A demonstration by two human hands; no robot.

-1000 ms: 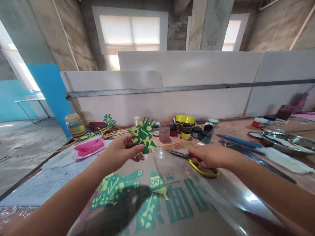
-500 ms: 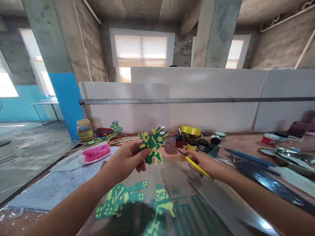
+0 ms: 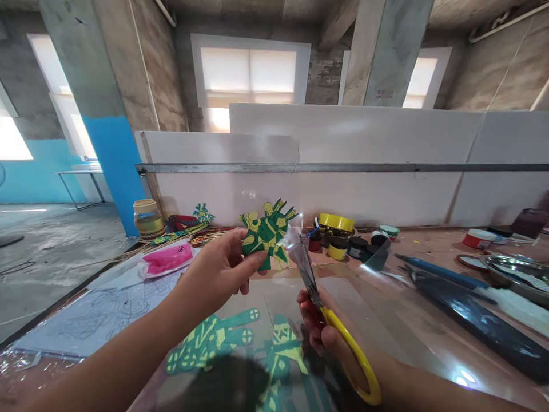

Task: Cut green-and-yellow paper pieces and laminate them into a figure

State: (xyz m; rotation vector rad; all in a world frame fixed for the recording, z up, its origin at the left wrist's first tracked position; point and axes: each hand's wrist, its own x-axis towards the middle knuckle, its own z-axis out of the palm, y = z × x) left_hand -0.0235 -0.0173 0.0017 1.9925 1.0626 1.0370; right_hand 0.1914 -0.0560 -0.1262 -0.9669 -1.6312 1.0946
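A green and yellow cut-out figure [image 3: 266, 232] is pinched between the thumb and fingers of my left hand [image 3: 225, 266], held up above the table. My right hand [image 3: 328, 337] is closed around scissors [image 3: 343, 332] near their pivot. Their metal blades point up and away, close to the figure's right side, and appear nearly closed. The yellow handle loop reaches down toward me. Under my hands, a clear sheet covers green and yellow figures [image 3: 210, 339] lying flat; part of them is in shadow or behind my right hand.
At left are a pink packet [image 3: 167, 260], drawn sheets [image 3: 111, 320] and a lidded jar [image 3: 148, 220]. Paint pots [image 3: 337, 248] and yellow tape [image 3: 337, 222] stand at the back. A dark, shiny long object [image 3: 467, 315] and a metal bowl [image 3: 518, 274] lie right. A white panel [image 3: 364, 197] stands behind.
My right hand has come nearer and turned, so the scissors now point upward with the yellow loop toward me. My left hand still holds the figure, slightly higher in view.
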